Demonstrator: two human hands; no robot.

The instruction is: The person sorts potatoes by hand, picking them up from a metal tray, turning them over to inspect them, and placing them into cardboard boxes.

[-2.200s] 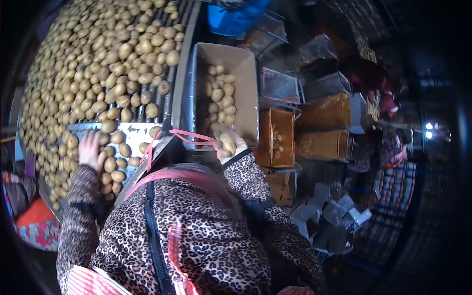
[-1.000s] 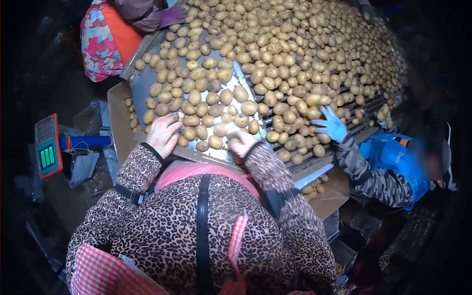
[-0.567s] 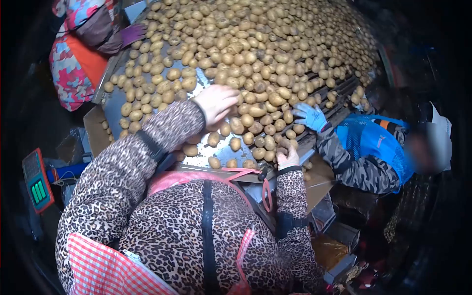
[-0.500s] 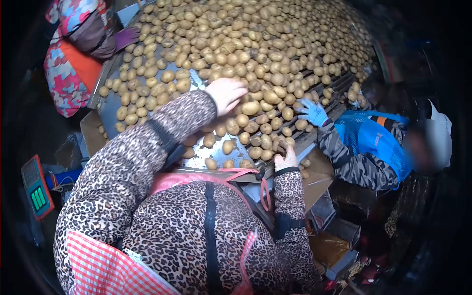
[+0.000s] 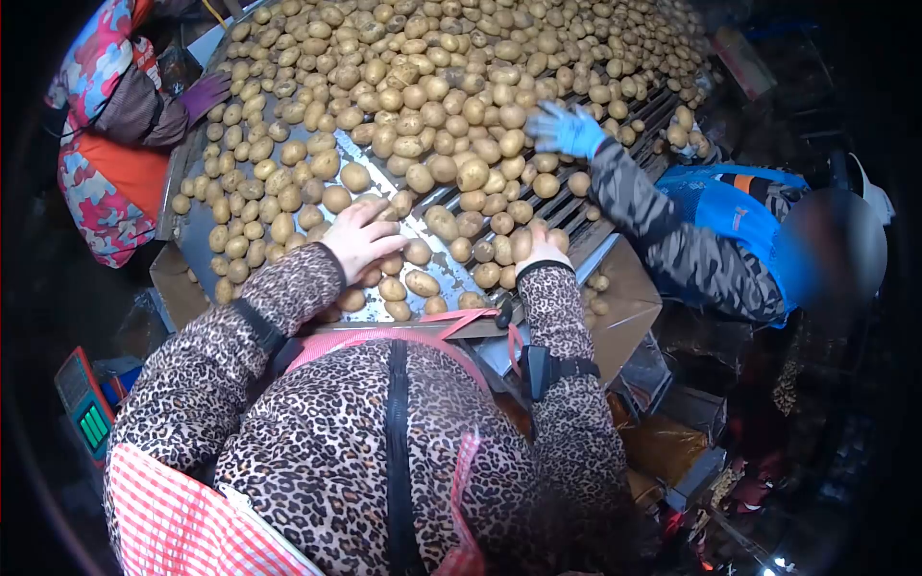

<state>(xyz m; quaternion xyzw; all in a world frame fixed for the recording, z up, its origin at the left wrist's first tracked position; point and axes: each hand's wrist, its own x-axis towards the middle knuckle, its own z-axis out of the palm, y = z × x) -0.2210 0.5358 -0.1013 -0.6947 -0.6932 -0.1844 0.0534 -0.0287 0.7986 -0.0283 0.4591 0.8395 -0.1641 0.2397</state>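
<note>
Many yellow-brown potatoes [image 5: 473,174] lie heaped over a sorting surface with a worn metal plate [image 5: 437,257] and dark bars [image 5: 567,206]. My left hand [image 5: 363,238] rests palm down on potatoes left of the plate, its fingers spread. At the right edge of the plate, my right hand [image 5: 540,246] is curled around a potato among others; its fingers are partly hidden. Between my hands several loose potatoes sit on the plate near the front edge.
On the right, a co-worker's blue-gloved hand [image 5: 569,132] is over the bars. Another person's purple-gloved hand [image 5: 204,96] touches the left edge. A cardboard piece [image 5: 622,293] borders the front right. A device with a lit green display [image 5: 93,427] stands at lower left.
My left hand has moved left and toward me, from the heap to potatoes by the plate. My right hand has reached farther forward. The co-worker's blue glove has moved left and away over the bars.
</note>
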